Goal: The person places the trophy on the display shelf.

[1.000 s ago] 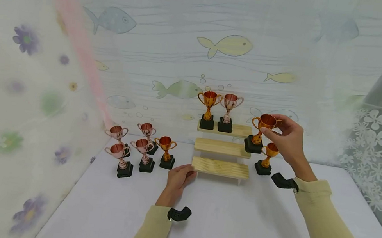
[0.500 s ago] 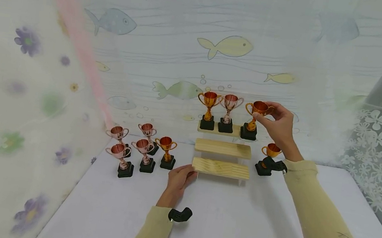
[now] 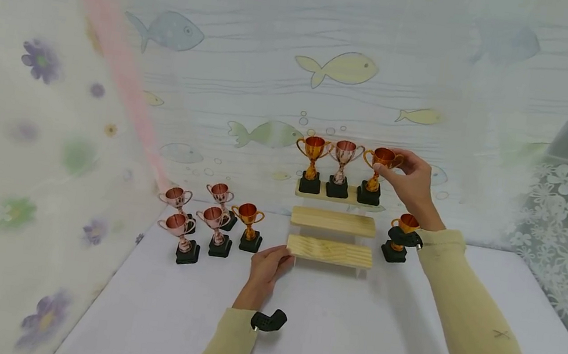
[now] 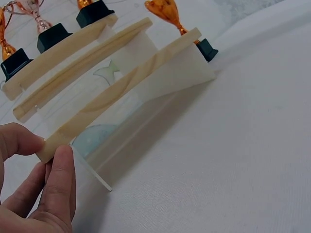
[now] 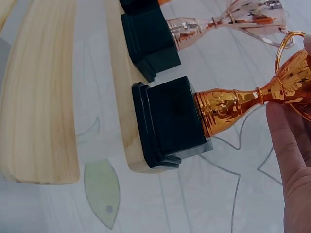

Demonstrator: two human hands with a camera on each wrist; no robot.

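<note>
My right hand [image 3: 412,183] holds a gold trophy cup [image 5: 221,109] by its bowl and stem. The trophy's black base sits at the right end of the top board of a three-step wooden display stand [image 3: 333,222]. To its left on that board stand a rose-gold trophy [image 3: 341,166] and another gold trophy [image 3: 312,163]. My left hand [image 3: 265,268] pinches the left end of the lowest board [image 4: 112,94], thumb on top and fingers beneath, as the left wrist view shows. The middle and lowest boards carry no trophies.
Left of the stand, several rose-gold trophies [image 3: 213,221] and one gold trophy [image 3: 247,219] stand on the white-covered table [image 3: 319,333]. Right of the stand, one more gold trophy [image 3: 394,252] is partly behind my right wrist camera. A fish-print curtain [image 3: 253,80] hangs behind.
My right hand has carried the gold trophy leftward and back, from beside the stand onto the top board's right end. My left hand has stayed on the lowest board.
</note>
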